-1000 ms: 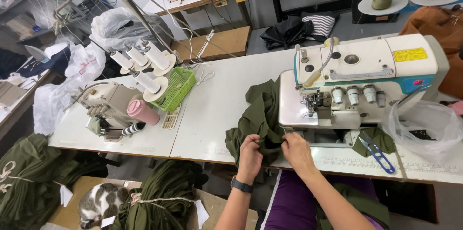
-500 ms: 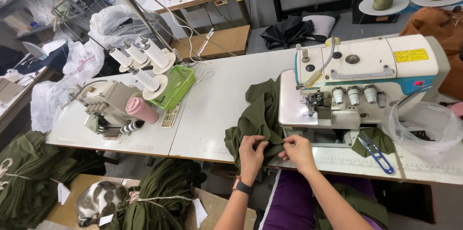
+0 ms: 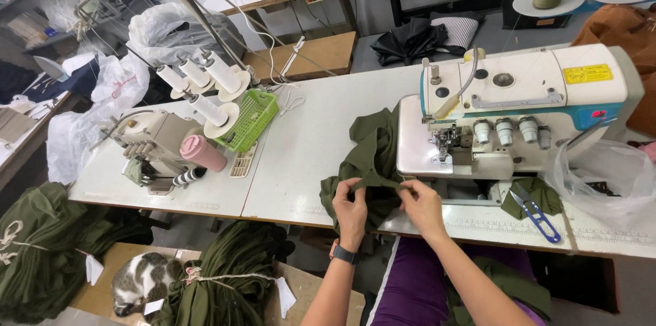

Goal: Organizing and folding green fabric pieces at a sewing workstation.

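We pinch the green cloth (image 3: 369, 162) between our left hand (image 3: 352, 208) and right hand (image 3: 422, 204) at the sewing machine's (image 3: 509, 111) seven o'clock, both closed on its edge, which has not yet reached the needle, so the stitching looks undone.

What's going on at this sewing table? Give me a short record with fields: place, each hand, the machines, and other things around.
place: white worktable in a sewing workshop
left hand: pinches the olive-green fabric piece at its edge
right hand: grips the same fabric, beside the machine
main machine: white and teal overlock sewing machine, fabric lying against its left side
second machine: beige overlock machine with white thread cones
nearby: green plastic basket, blue-handled thread snips, clear plastic bag
floor: grey and white cat beside tied bundles of olive fabric
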